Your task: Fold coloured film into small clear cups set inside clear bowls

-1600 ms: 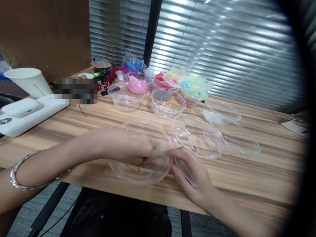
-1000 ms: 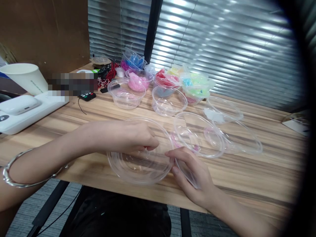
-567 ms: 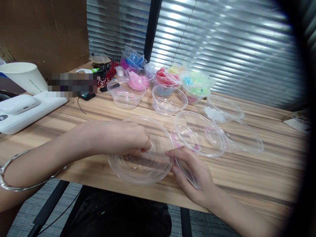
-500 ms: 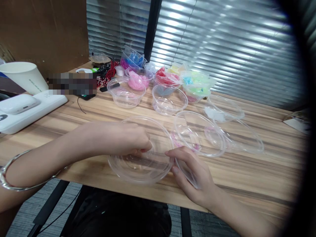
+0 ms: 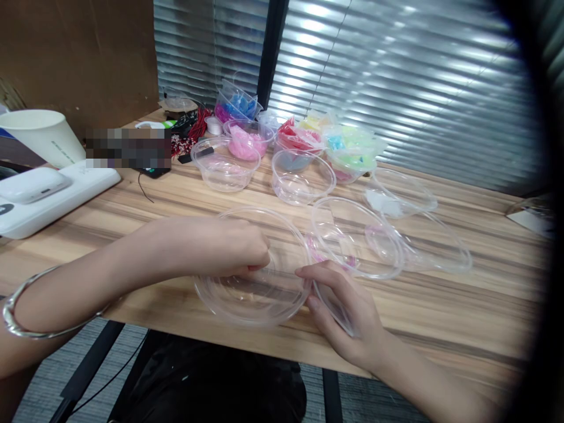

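While the right hand (image 5: 358,324) pinches the right rim of a large clear bowl (image 5: 282,288) at the near edge of the table (image 5: 440,317), the left hand (image 5: 242,249) curls over or into it, fingertips hidden; whether they grip anything I cannot tell. The left forearm blocks the bowl's left rim. Just beyond the right hand, a clear container (image 5: 374,244) crowds in. Farther stand pink material (image 5: 245,143) and green packets (image 5: 355,143); left, a paper cup (image 5: 46,138) and white slab (image 5: 88,183).

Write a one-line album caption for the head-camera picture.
Left hand over a clear plastic bowl, right hand at its rim, with colourful bags clustered near the slatted blinds.
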Action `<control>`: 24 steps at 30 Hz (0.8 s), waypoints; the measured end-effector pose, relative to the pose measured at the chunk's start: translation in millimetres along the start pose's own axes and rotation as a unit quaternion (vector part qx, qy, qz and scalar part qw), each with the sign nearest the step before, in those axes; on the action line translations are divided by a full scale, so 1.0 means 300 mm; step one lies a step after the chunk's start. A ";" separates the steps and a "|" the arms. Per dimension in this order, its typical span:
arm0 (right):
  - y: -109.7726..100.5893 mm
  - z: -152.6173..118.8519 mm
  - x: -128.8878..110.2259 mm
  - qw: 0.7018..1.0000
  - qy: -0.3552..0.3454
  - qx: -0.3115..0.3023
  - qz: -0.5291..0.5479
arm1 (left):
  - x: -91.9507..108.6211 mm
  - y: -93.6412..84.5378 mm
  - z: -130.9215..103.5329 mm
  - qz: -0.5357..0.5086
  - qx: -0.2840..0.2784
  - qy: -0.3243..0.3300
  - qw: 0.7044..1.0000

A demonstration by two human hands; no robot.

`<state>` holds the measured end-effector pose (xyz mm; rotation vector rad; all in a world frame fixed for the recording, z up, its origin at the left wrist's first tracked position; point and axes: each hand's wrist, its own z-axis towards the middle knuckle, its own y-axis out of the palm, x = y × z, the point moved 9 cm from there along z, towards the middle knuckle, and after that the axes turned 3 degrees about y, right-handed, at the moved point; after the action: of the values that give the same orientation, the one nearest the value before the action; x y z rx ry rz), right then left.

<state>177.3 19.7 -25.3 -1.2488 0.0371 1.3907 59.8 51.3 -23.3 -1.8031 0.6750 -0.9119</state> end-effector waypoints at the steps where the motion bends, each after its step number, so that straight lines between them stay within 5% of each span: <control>1: 0.000 0.000 0.000 1.000 0.000 0.001 0.000 | 0.005 0.000 -0.001 0.011 0.001 0.003 1.000; 11: -0.001 0.005 -0.006 1.000 0.000 0.004 -0.012 | 0.028 -0.009 -0.014 0.037 0.056 0.042 0.997; 18: -0.003 0.001 -0.008 1.000 -0.005 0.003 -0.017 | 0.021 -0.008 -0.018 0.030 0.041 0.018 0.999; 24: 0.003 -0.006 -0.018 1.000 -0.022 -0.001 -0.019 | 0.086 0.011 -0.017 0.007 -0.025 0.070 0.997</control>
<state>176.3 14.5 -23.0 -1.2144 -0.0195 1.3847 69.9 27.6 -17.6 -1.7884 0.8034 -1.0275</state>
